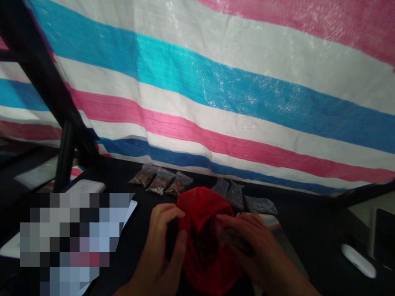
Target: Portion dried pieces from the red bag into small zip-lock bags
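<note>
A red plastic bag [212, 283] stands open in front of me, with dark, small loose pieces [203, 246] inside that are hard to make out. My left hand [163, 242] is at its left rim, fingertips and thumb curled against the red film. Over the right side of the mouth, my right hand [256, 246] has its fingers closed around a small clear plastic bag [230, 238], partly hidden and dim. Behind the red bag lie three small zip bags [179, 183] filled with brownish pieces. Flat clear zip bags [236, 194] lie to their right.
A striped tarpaulin [197, 82] hangs behind the black table [123, 176]. On the left are a black metal frame [46, 78], a white object [88, 186] and a pixelated area. A white oval object [358, 261] and a dark device [384, 236] are at the right.
</note>
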The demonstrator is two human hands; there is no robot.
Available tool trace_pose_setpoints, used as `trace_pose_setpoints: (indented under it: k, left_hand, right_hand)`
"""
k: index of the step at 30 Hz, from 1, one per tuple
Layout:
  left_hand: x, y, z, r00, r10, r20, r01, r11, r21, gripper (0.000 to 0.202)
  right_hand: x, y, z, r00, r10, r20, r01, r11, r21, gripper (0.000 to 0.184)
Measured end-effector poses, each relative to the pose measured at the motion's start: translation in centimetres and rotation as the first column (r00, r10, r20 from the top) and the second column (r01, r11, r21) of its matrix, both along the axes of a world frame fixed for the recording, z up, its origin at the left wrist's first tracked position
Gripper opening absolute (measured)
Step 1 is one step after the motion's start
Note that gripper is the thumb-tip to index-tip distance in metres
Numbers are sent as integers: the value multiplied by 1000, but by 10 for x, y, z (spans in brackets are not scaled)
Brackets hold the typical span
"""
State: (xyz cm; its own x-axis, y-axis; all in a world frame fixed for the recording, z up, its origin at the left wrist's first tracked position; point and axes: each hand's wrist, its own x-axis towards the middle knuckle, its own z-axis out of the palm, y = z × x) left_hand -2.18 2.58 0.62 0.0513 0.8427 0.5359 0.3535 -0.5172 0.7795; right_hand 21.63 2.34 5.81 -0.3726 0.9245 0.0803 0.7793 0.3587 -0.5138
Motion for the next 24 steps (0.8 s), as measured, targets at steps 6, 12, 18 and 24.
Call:
trace_pose_setpoints:
  k: [6,12,18,24]
  left_hand:
    - [-1,0,2,1000,17,-15,-17,1000,7,26]
    - [-1,1,7,999,36,-23,-36,999,19,27]
    - [0,1,5,998,68,-19,-67,997,27,24]
    - [1,1,1,998,49,-49,-47,998,31,25]
  right_hand:
    - [5,1,-3,998,-15,-65,17,1000,20,44]
    - [45,1,11,969,-142,-202,123,987,-101,29]
    - [91,-3,24,968,-220,-122,183,949,-256,40]
    - [108,-10,31,979,-202,-22,189,946,-262,51]
